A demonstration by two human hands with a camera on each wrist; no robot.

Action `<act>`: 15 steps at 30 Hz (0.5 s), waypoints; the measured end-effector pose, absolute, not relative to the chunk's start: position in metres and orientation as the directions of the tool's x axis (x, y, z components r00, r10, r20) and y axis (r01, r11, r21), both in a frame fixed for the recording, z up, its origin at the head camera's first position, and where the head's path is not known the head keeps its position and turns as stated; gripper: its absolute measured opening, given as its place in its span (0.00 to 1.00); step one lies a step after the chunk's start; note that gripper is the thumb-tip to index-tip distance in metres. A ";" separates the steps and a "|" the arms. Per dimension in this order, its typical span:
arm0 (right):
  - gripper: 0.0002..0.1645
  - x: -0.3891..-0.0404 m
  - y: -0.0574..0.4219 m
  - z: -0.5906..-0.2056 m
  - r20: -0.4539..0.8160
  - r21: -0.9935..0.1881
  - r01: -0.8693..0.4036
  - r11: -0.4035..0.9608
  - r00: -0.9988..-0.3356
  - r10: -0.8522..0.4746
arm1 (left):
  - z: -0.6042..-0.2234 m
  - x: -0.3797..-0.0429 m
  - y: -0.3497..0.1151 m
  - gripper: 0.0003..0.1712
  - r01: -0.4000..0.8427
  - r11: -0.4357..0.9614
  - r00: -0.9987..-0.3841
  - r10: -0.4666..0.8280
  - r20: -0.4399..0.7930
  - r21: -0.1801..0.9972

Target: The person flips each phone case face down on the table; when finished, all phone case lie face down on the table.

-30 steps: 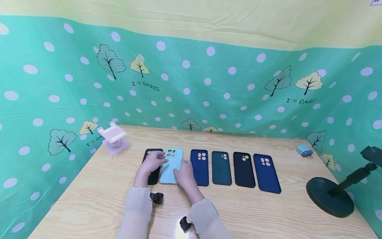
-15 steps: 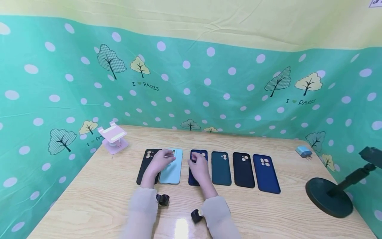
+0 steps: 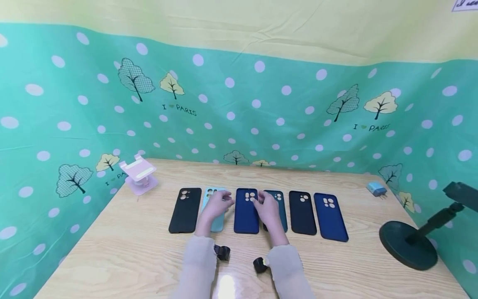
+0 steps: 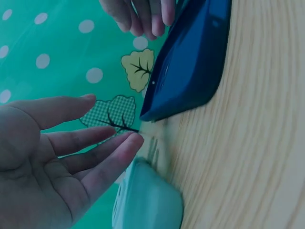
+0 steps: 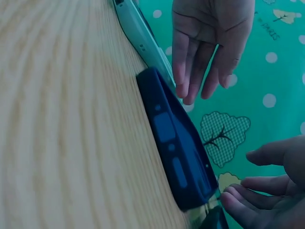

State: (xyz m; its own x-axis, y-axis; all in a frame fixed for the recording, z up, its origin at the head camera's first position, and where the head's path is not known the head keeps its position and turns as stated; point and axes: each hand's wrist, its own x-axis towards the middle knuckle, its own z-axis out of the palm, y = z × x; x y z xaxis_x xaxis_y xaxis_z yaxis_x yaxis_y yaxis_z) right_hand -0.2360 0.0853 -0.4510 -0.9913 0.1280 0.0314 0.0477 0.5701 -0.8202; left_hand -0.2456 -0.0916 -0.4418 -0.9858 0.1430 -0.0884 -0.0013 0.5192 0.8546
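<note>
A dark blue phone case (image 3: pixel 246 218) lies flat on the table between my two hands. My left hand (image 3: pixel 215 206) hovers over the light blue phone case (image 3: pixel 218 225), its fingers loosely extended toward the dark blue one. On the other side, my right hand (image 3: pixel 269 211) is above the teal phone case (image 3: pixel 282 209), which it partly covers. Both wrist views show relaxed fingers with nothing in them; the left hand's fingertips (image 4: pixel 131 140) stand apart from the dark blue case's end.
A black phone case (image 3: pixel 184 211) lies at the row's left end. To the right are another black case (image 3: pixel 302 216) and a second blue case (image 3: pixel 331 220). A pink phone stand (image 3: pixel 140 174), a blue charger plug (image 3: pixel 377 189) and a black round-based stand (image 3: pixel 407 245) flank them.
Both hands have shifted right, away from the light blue case they were touching, to either side of the dark blue case. The left black case has come into full view.
</note>
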 end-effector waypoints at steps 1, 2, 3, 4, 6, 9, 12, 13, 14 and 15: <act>0.26 -0.236 0.086 -0.451 0.021 -0.815 0.054 0.576 -0.992 0.124 | -0.443 -0.246 -0.090 0.25 -0.010 0.512 -0.985 0.142 -0.096 0.859; 0.26 -0.236 0.087 -0.451 0.014 -0.811 0.059 0.583 -0.993 0.120 | -0.444 -0.246 -0.089 0.25 -0.013 0.512 -0.985 0.142 -0.099 0.859; 0.25 -0.236 0.087 -0.451 0.008 -0.807 0.063 0.587 -0.993 0.116 | -0.445 -0.247 -0.088 0.25 -0.017 0.512 -0.985 0.141 -0.104 0.859; 0.25 -0.236 0.087 -0.452 0.005 -0.802 0.064 0.594 -0.994 0.114 | -0.446 -0.247 -0.087 0.25 -0.020 0.514 -0.984 0.140 -0.107 0.857; 0.25 -0.236 0.086 -0.453 -0.004 -0.798 0.068 0.598 -0.994 0.109 | -0.448 -0.246 -0.086 0.25 -0.025 0.519 -0.985 0.135 -0.111 0.854; 0.25 -0.236 0.086 -0.454 -0.019 -0.795 0.076 0.602 -0.995 0.101 | -0.451 -0.245 -0.083 0.26 -0.030 0.522 -0.986 0.125 -0.112 0.853; 0.25 -0.236 0.085 -0.453 -0.021 -0.798 0.077 0.598 -0.995 0.100 | -0.452 -0.244 -0.080 0.26 -0.012 0.515 -0.985 0.143 -0.099 0.857; 0.26 -0.236 0.085 -0.453 -0.024 -0.800 0.081 0.594 -0.994 0.103 | -0.452 -0.244 -0.080 0.26 -0.008 0.510 -0.984 0.150 -0.097 0.860; 0.26 -0.236 0.085 -0.453 -0.028 -0.803 0.084 0.590 -0.994 0.104 | -0.453 -0.244 -0.079 0.26 -0.002 0.505 -0.983 0.158 -0.094 0.863; 0.26 -0.236 0.084 -0.453 -0.026 -0.803 0.082 0.591 -0.994 0.102 | -0.453 -0.244 -0.079 0.26 0.004 0.502 -0.982 0.165 -0.091 0.865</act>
State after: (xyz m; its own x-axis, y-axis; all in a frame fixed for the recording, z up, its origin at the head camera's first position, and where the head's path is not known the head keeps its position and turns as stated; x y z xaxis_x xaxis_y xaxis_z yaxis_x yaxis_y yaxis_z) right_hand -0.2361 0.0843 -0.4532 -0.9944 0.1022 -0.0265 0.0821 0.5907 -0.8027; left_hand -0.2440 -0.0792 -0.4532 -0.9821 0.1649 -0.0908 0.0043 0.5018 0.8650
